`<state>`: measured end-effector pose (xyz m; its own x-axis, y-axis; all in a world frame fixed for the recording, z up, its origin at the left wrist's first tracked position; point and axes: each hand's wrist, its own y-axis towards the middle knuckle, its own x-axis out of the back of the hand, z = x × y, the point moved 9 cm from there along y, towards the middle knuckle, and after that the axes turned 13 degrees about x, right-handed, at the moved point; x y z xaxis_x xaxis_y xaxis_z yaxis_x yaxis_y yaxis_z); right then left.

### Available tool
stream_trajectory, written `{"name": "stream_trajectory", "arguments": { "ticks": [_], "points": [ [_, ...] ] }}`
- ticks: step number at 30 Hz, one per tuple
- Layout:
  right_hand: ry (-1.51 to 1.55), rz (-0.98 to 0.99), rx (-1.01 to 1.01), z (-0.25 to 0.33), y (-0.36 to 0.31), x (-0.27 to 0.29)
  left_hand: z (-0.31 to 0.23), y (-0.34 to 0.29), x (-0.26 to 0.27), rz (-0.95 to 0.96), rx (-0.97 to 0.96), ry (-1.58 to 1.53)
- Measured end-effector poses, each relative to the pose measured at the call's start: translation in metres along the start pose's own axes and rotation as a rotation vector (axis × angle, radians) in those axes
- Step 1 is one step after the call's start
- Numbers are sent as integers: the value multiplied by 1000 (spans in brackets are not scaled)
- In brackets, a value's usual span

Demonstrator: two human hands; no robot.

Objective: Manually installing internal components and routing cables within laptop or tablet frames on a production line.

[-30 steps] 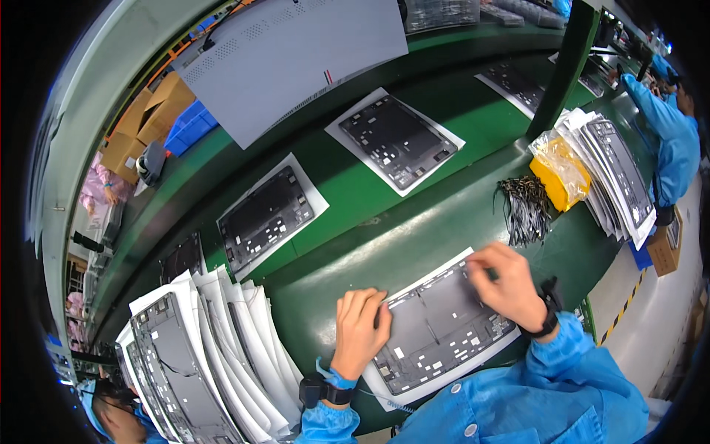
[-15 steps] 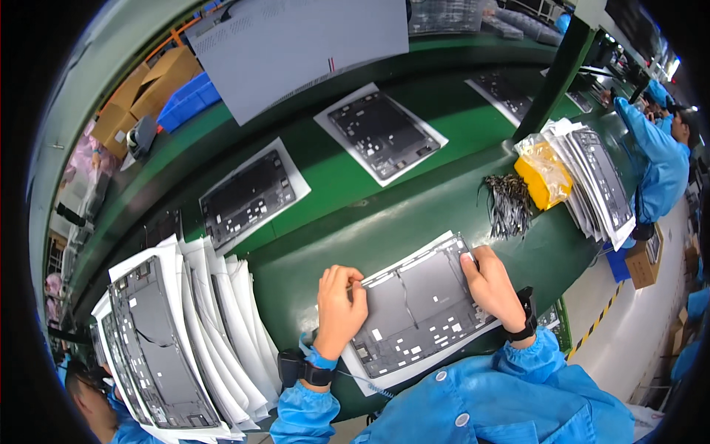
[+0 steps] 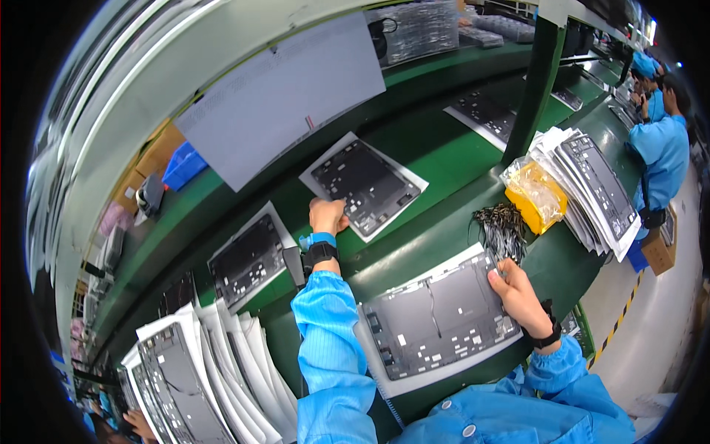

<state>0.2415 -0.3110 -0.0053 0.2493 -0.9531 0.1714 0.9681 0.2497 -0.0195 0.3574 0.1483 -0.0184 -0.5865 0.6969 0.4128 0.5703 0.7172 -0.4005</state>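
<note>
On the bench before me a dark tablet housing (image 3: 444,314) lies on a white sheet (image 3: 403,386), with a thin black cable across its middle and small white patches. My right hand (image 3: 520,297) pinches its upper right edge, thumb on top. Farther off, a second tablet housing (image 3: 366,177) rests on its own white sheet (image 3: 414,177) on the green conveyor belt. My left hand (image 3: 328,215) reaches out to that sheet's near left edge, fingers curled over it; the fingertips are partly hidden.
Stacks of housings between white sheets stand at left (image 3: 177,377) and right (image 3: 599,185). By the right stack are a yellow tray (image 3: 536,196) with clear plastic and a bundle of black strips (image 3: 501,229). A green post (image 3: 532,96) rises behind; co-workers (image 3: 658,140) are at far right.
My left hand has left the near housing and stretched forward to the sheet on the belt. The right hand keeps to the near housing's edge. The whole view has shifted.
</note>
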Motion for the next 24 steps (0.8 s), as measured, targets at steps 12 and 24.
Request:
{"name": "stream_trajectory", "arguments": {
  "ticks": [12,24],
  "points": [
    [-38,190,90,8,116,-26,-35,-2,30,198,-118,-446],
    [-2,156,167,0,324,-112,11,-156,142,138,-350,-677]
  ]
}}
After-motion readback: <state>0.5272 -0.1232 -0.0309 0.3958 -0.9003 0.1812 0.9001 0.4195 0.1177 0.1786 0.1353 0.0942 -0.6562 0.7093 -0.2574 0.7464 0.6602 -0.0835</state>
